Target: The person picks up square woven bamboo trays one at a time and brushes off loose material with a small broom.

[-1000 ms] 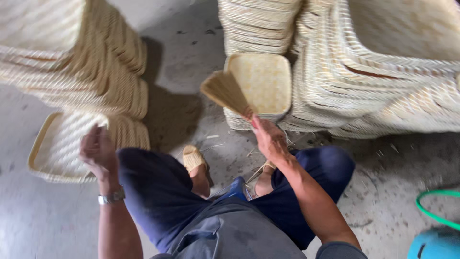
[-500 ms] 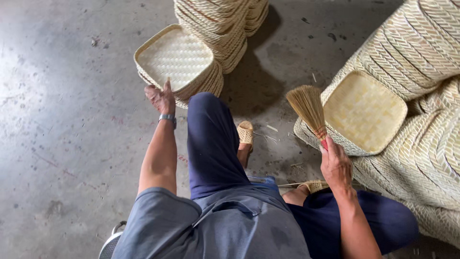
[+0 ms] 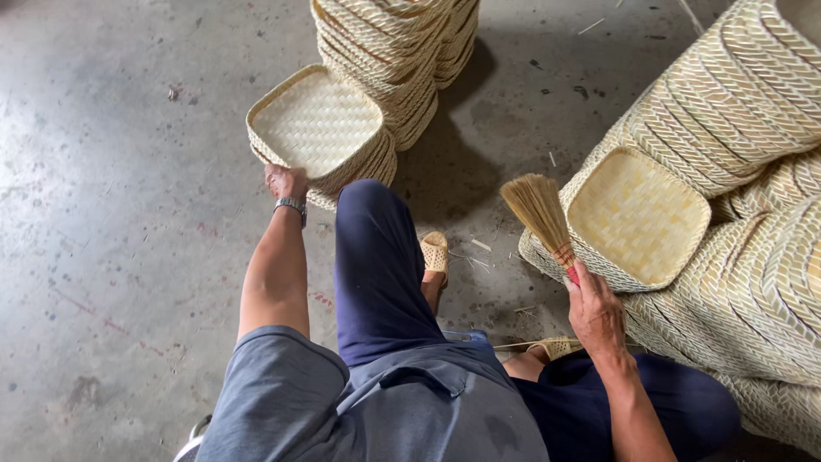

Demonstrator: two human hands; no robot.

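My left hand [image 3: 286,181] rests on the near rim of a pale square woven bamboo tray [image 3: 315,122] that tops a short stack on the floor; I cannot see whether its fingers grip the rim. My right hand [image 3: 593,310] is shut on the red-bound handle of a small straw brush [image 3: 540,214], bristles pointing up and away. The brush stands just left of a yellower woven tray [image 3: 637,215] that lies on top of a low pile to my right. I am seated low, with blue trousers and woven sandals [image 3: 434,252] between the two trays.
A tall leaning stack of woven trays [image 3: 402,51] stands behind the left tray. A large heap of stacked trays [image 3: 744,111] fills the right side. The concrete floor [image 3: 111,214] is stained, with bits of straw near my feet.
The view has drifted a little. My left hand has reached forward onto the left tray's rim. The right hand still holds the brush beside the yellow tray.
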